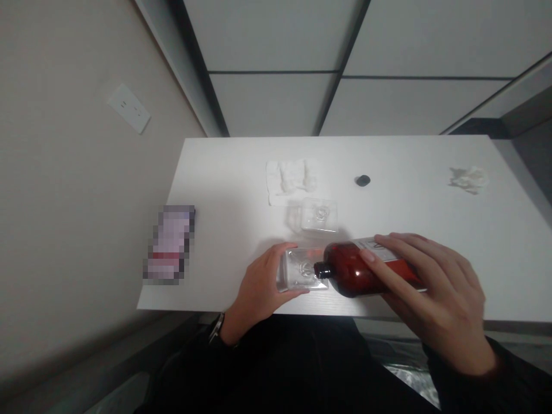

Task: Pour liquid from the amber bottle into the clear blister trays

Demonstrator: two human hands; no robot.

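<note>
My right hand (pixel 435 287) is wrapped round a reddish-brown bottle (pixel 353 273) with a pale label. The bottle lies tilted nearly level, its uncapped dark neck pointing left over a clear plastic box (pixel 297 276). Thumb and fingers of my left hand (pixel 261 282) grip that box from its left side, near the table's front edge. Whether liquid is leaving the bottle I cannot tell. Just behind stands a second clear plastic box (pixel 319 215). A small black cap (pixel 363 180) lies farther back on the table.
White folded tissue with lumps on it (pixel 293 179) lies at the back of the white table (pixel 228 172). A crumpled tissue (pixel 468 179) is at the far right. Near the left edge rests a phone (pixel 171 241) with a blurred screen. A wall with an outlet (pixel 129 108) borders the left.
</note>
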